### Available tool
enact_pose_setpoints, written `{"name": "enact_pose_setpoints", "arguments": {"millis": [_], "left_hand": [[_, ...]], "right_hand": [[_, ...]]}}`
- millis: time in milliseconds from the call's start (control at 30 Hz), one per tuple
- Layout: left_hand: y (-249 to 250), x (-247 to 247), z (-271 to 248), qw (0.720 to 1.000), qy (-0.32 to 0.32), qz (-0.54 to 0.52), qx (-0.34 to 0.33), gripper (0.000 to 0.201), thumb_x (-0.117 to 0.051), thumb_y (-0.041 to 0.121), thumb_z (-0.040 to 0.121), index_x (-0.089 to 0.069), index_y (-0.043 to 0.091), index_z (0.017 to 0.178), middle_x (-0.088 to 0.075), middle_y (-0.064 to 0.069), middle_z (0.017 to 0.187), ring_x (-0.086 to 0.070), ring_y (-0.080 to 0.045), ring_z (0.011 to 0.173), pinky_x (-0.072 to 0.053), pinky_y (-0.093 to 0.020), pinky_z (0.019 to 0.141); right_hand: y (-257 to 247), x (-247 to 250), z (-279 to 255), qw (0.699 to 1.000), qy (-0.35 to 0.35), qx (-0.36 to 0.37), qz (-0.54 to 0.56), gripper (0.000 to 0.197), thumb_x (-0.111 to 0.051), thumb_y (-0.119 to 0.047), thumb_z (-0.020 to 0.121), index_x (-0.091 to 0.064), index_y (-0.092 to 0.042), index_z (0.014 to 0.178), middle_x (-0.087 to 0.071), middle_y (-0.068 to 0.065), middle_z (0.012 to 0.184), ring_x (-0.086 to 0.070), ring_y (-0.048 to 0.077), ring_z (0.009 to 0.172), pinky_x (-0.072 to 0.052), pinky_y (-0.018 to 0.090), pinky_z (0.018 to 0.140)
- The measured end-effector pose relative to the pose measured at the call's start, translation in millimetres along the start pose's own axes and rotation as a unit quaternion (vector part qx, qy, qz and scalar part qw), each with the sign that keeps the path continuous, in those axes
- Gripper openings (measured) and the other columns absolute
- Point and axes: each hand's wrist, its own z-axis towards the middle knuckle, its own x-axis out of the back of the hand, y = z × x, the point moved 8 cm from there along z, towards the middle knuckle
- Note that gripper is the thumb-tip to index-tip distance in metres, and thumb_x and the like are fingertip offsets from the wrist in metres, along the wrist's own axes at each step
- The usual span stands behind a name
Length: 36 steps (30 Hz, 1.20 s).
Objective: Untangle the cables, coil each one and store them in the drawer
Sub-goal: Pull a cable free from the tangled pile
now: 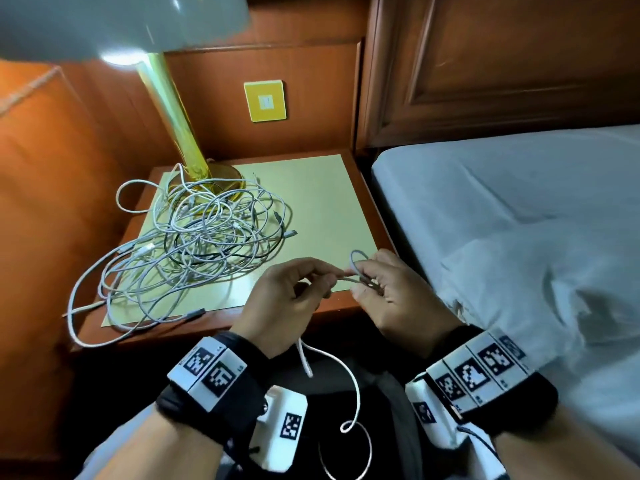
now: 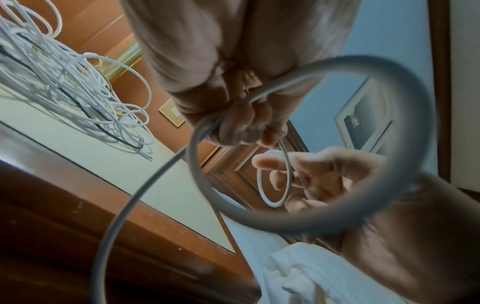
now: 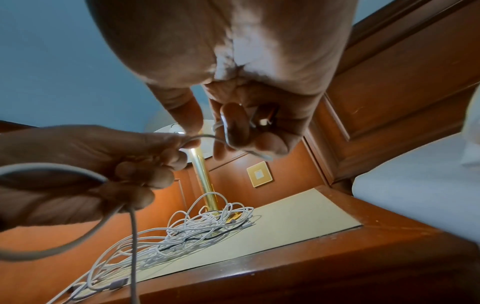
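Observation:
A tangle of white and black cables (image 1: 194,244) lies on the nightstand top (image 1: 322,202), by the lamp base; the same tangle of cables (image 3: 197,228) shows in the right wrist view. Both hands hold one white cable (image 1: 349,279) over the stand's front edge. My left hand (image 1: 298,292) pinches it between thumb and fingers, and its tail (image 1: 346,386) hangs down in loops. My right hand (image 1: 381,285) grips a small coil of that cable (image 2: 275,179) round its fingers. A plug end (image 3: 263,122) peeks from the right fist. No drawer is in view.
A brass lamp (image 1: 173,116) with a pale shade stands at the nightstand's back left. A bed with white sheets (image 1: 519,220) lies to the right, a wooden headboard (image 1: 502,64) behind it. An orange upholstered surface (image 1: 52,202) sits on the left. A yellow wall plate (image 1: 265,100) is on the panel.

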Motion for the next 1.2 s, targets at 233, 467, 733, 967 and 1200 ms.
{"name": "enact_pose_setpoints", "arguments": {"millis": [233,467,733,967,1200], "left_hand": [[-7,3,0,0.999,-0.024,0.026,-0.011,0.012,-0.067,0.019,0.094,-0.066,0.030,0.089,-0.063,0.007,0.075,-0.052,-0.017,0.056,-0.043,-0.036,0.056],[-18,-1,-1,0.991,-0.112,-0.040,0.058,0.022,-0.055,0.027,0.081,-0.068,0.020,0.097,-0.060,-0.009,0.071,-0.049,-0.015,0.057,-0.040,-0.025,0.054],[-37,20,5,0.946,-0.012,-0.270,0.179,0.056,-0.071,0.056,0.074,-0.059,0.013,0.108,-0.048,-0.001,0.071,-0.028,-0.009,0.048,-0.020,-0.019,0.043],[-29,37,6,0.977,0.087,-0.153,0.118,0.044,-0.059,0.051,0.089,-0.063,0.007,0.082,-0.037,0.003,0.050,-0.024,-0.012,0.039,-0.021,-0.016,0.041],[-35,58,6,0.982,0.154,0.044,0.096,0.016,-0.064,0.025,0.096,-0.061,0.015,0.108,-0.066,-0.002,0.090,-0.062,-0.016,0.059,-0.057,-0.038,0.062]], "right_hand": [[-6,1,-3,0.996,0.014,0.004,0.083,0.025,-0.049,-0.032,0.102,-0.064,-0.022,0.085,-0.058,0.000,0.068,-0.056,0.012,0.065,-0.046,0.032,0.064],[44,40,9,0.942,0.168,-0.158,0.242,0.034,-0.044,-0.044,0.094,-0.060,-0.027,0.069,-0.049,-0.012,0.058,-0.040,0.008,0.052,-0.032,0.030,0.057],[65,58,6,0.915,0.227,-0.202,0.264,0.035,-0.046,-0.039,0.094,-0.064,-0.032,0.064,-0.048,-0.014,0.051,-0.038,0.012,0.048,-0.034,0.039,0.060],[88,85,-4,0.880,0.333,-0.243,0.237,0.029,-0.047,-0.037,0.088,-0.062,-0.025,0.066,-0.050,-0.015,0.050,-0.042,0.014,0.052,-0.038,0.038,0.065],[64,47,6,0.901,0.150,-0.249,0.322,0.032,-0.047,-0.025,0.101,-0.052,-0.016,0.070,-0.037,-0.006,0.050,-0.029,0.013,0.042,-0.027,0.031,0.049]]}}
